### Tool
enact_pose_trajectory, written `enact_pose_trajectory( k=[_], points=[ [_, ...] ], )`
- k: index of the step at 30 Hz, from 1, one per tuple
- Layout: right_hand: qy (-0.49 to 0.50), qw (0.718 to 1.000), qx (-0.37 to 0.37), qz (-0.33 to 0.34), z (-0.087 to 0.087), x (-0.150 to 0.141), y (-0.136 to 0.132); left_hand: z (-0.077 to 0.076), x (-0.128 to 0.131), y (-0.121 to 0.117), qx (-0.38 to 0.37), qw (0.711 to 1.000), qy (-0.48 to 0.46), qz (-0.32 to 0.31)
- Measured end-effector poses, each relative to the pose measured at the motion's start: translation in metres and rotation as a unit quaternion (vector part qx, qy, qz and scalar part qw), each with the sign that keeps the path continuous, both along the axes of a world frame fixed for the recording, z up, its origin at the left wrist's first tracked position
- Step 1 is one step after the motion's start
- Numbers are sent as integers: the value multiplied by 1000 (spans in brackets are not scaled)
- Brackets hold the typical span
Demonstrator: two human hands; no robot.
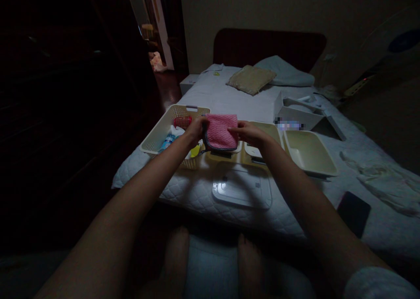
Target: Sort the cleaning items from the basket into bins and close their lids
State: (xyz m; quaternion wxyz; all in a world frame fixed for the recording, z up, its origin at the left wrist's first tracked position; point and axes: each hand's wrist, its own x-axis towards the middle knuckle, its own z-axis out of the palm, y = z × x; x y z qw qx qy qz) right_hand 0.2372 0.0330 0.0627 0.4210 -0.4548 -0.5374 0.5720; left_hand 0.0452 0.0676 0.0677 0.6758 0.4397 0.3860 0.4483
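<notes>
pink cloth (221, 131) in hands (196, 131) (251, 133), blue label (168, 142) illegible

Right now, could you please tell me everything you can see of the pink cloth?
The pink cloth looks like soft, textured fabric, with a dark patterned trim along its left and bottom edges. It appears folded into a rough square, its broad face towards the camera. A short dark strip juts from its lower left corner. The left hand grips its left edge and the right hand its right, holding it up over the bed, by the perforated basket.
</notes>
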Motion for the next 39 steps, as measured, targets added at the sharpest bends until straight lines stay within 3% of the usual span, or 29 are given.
enact_pose_trajectory(
  k=[6, 19, 29, 33, 39],
  points=[
    [50, 998, 5, -31, 4, -2, -3, -5, -5, -2, 7, 998, 39, -49],
    [50, 994, 16, -91, 10, -7, -7, -16, -6, 3, 53, 993, 85, -63],
    [1, 998, -19, -64, 6, -3, -4, -15, -6, 4, 63, 994, 91, 2],
    [27, 998, -16, -54, 5, -1, -2, -14, -5, 4, 54, 995, 82, 19],
    [36, 996, -7, -83, 3, -3, 2, -8, -3, 2, 38, 996, 68, 36]
  ],
)
